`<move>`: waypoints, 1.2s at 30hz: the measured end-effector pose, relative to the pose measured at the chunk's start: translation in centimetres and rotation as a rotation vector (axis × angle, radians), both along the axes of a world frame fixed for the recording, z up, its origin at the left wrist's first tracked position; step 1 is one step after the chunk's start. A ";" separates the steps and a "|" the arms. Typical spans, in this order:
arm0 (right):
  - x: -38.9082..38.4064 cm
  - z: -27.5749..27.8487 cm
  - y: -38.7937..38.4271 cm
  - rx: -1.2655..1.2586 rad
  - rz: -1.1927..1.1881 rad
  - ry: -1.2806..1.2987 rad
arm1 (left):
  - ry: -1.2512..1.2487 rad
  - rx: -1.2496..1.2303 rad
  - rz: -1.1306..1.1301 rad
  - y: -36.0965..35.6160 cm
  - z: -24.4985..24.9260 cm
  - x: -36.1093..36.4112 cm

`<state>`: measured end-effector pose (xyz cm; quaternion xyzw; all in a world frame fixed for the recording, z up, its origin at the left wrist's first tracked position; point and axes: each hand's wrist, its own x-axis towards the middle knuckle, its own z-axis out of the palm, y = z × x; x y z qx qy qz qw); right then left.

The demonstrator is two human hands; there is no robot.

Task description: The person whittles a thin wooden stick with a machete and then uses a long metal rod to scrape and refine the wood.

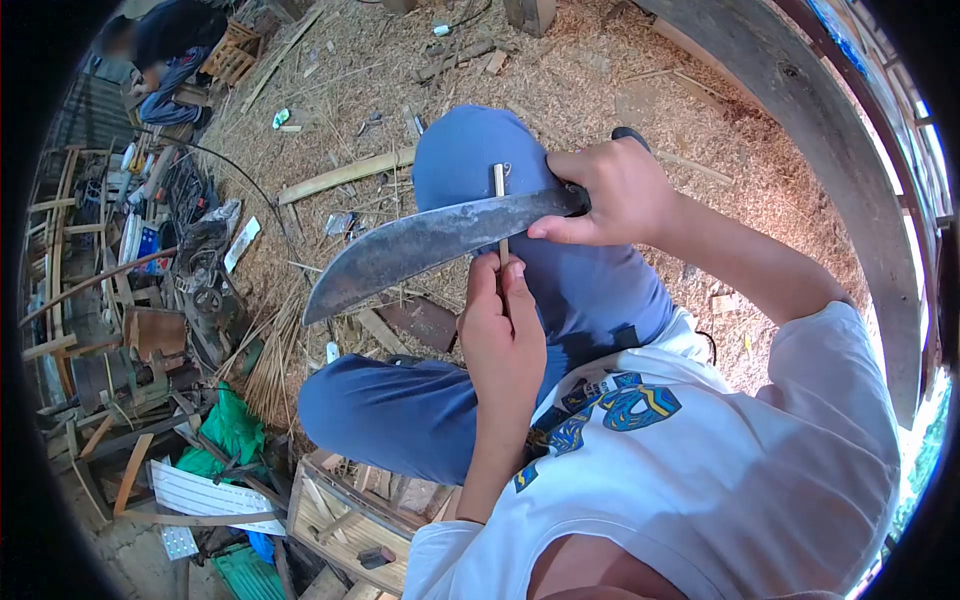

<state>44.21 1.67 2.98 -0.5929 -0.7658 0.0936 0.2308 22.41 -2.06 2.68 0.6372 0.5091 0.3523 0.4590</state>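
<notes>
My right hand (615, 190) is closed around the dark handle of a machete (430, 245), its thumb by the base of the blade. The wide, curved blade reaches leftward across my knee, its tip over the lower left. My left hand (505, 320) pinches a thin wooden stick (500, 182) between thumb and fingers. The stick stands roughly at right angles to the blade and crosses behind it, so its middle is hidden. Its far end shows above the blade, over my blue-trousered knee (460, 150).
Wood shavings (350, 80) cover the ground. A bundle of thin sticks (275, 365) lies left of my legs, near a green plastic bag (230, 430) and scrap wood. A wooden crate (340, 530) stands at lower left. Another person (170, 50) crouches at upper left.
</notes>
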 end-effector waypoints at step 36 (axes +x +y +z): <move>-1.8 0.2 -1.4 -0.003 -0.185 0.054 | -0.272 -0.240 0.073 -3.0 0.9 -4.7</move>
